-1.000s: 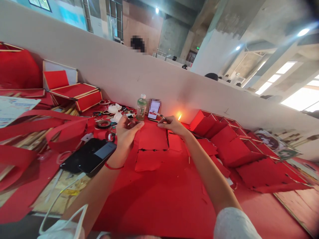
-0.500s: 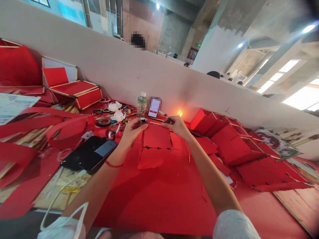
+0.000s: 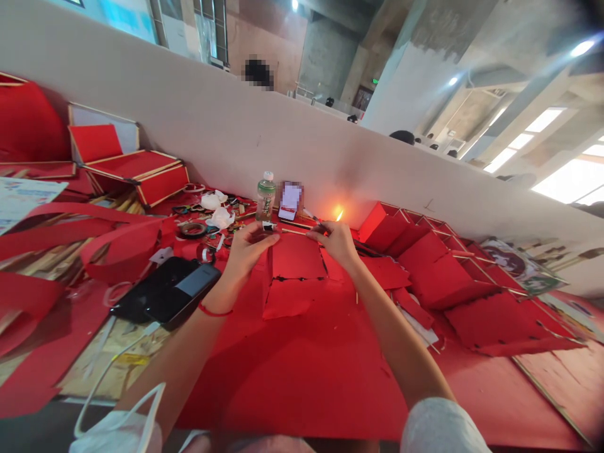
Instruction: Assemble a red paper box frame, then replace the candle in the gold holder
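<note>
My left hand (image 3: 248, 248) is raised over the red table cover, its fingers pinched on a small black and white object (image 3: 270, 226). My right hand (image 3: 336, 240) is closed on a thin stick (image 3: 312, 217) that slants up to the left. Both hands hover just above the far edge of some red paper squares (image 3: 297, 259) lying flat. A small flame (image 3: 339, 215) burns right behind my right hand.
A green-capped bottle (image 3: 265, 195) and a propped phone (image 3: 289, 201) stand by the grey wall. Black devices (image 3: 165, 291) lie at the left, with tape rolls (image 3: 192, 230) and red strips (image 3: 117, 242). Red framed panels (image 3: 453, 277) fill the right. A white bag (image 3: 117, 428) sits near me.
My two hands have come closer together over the red squares, and the left now pinches a small object. The view has shifted slightly.
</note>
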`<state>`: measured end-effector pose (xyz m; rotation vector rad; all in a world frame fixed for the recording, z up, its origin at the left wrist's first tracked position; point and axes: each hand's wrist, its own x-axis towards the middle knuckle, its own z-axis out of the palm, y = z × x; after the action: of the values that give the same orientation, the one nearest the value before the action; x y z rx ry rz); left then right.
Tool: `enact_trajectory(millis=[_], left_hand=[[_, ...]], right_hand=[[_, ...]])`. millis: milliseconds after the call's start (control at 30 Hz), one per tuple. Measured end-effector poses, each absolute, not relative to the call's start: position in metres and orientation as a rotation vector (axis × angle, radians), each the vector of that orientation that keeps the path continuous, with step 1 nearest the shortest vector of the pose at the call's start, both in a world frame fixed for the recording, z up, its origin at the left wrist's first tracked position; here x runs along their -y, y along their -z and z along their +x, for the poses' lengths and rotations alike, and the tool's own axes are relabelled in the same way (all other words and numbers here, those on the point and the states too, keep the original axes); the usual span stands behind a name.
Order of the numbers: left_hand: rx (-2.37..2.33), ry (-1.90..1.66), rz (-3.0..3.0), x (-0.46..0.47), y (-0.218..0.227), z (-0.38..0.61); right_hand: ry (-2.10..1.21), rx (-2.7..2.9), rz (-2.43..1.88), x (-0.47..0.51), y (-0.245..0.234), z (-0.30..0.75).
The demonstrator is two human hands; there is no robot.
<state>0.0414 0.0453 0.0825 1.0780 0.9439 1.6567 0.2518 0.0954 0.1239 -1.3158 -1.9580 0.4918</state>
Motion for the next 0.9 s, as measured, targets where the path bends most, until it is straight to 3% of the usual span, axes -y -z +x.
enact_trajectory(millis=[367, 633, 900], left_hand=[[-0.920, -1.684, 0.939, -0.040, -0.081, 0.043], [-0.897, -1.759, 0.709, -0.038, -0.074, 0.046], [-1.061, -2.061, 0.667, -0.013, -0.068, 0.065]], right_hand=[[-0.755, 1.522, -1.177, -0.054, -0.113, 0.285], [-1.394, 1.019, -1.201, 0.054, -0.076, 0.289], [-1.328, 0.793, -1.114, 0.087, -0.075, 0.251]])
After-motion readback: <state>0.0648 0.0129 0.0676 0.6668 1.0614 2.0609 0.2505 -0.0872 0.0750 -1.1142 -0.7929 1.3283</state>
